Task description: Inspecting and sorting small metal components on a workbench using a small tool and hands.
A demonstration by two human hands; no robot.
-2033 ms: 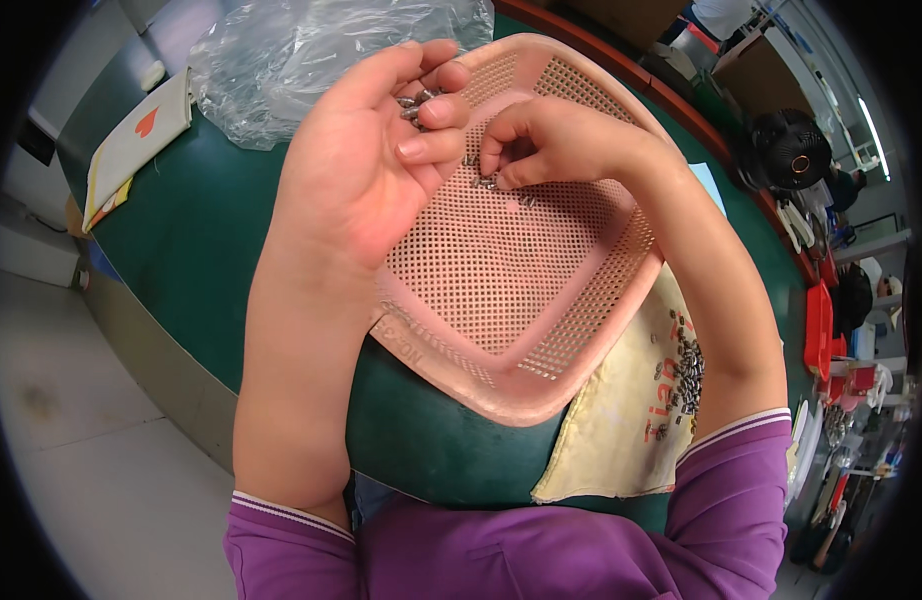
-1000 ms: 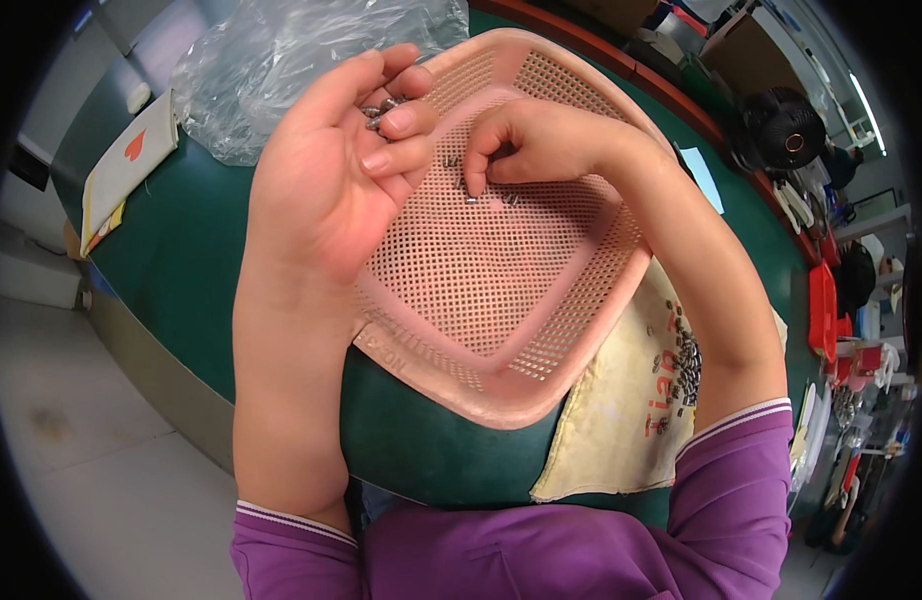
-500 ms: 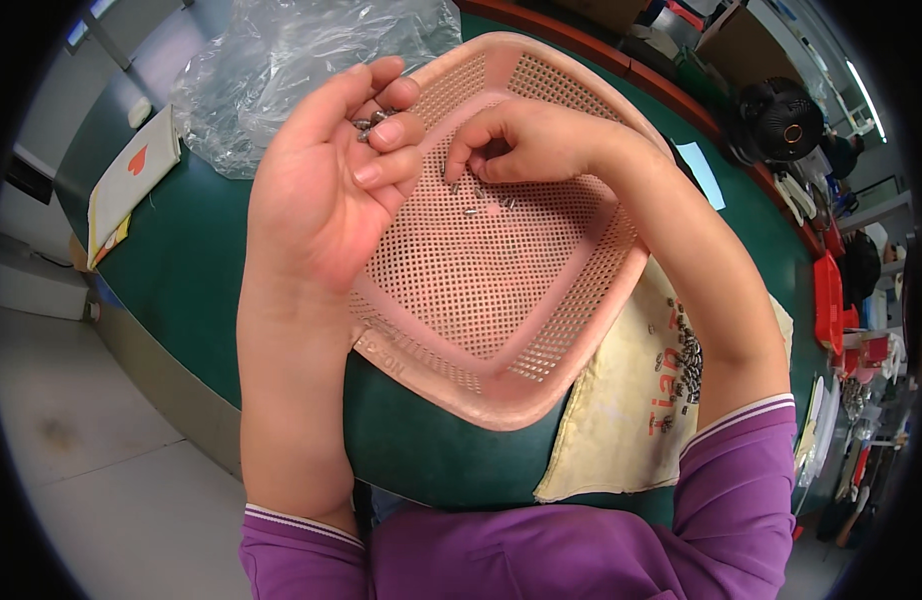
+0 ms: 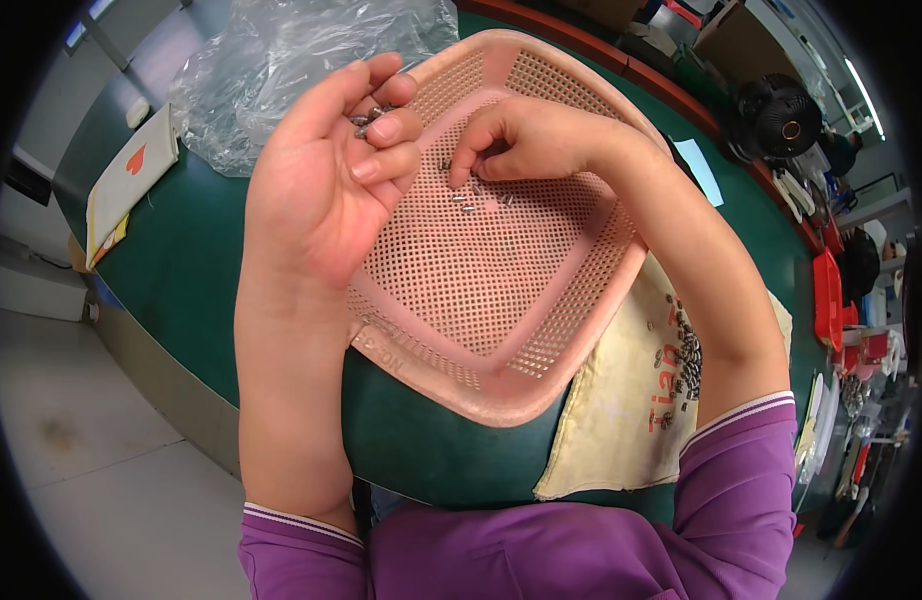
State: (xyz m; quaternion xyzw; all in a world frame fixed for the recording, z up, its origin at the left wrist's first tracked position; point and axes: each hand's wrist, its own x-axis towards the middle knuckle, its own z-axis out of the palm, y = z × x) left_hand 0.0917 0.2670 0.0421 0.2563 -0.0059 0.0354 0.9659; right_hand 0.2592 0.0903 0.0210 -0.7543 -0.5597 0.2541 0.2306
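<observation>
My left hand point(image 4: 331, 185) is turned palm up over the left rim of a pink perforated plastic basket point(image 4: 461, 310). Its fingers curl round several small metal pins point(image 4: 371, 120). Inside the basket, my right hand point(image 4: 521, 145) reaches down with thumb and forefinger bent toward the mesh floor. Whatever lies between those fingertips is hidden. A few more small metal pins point(image 4: 469, 209) lie on the mesh just below the right fingers.
A cream cloth point(image 4: 606, 430) with many small dark metal pieces point(image 4: 689, 355) lies right of the basket on the green table point(image 4: 451, 455). Behind my left hand is a crumpled clear plastic bag point(image 4: 231, 90). A black fan point(image 4: 778, 120) stands at the far right.
My right fingers have shifted slightly within the basket, and the loose pins beneath them lie a little differently. My left hand stays nearly still, holding its pins.
</observation>
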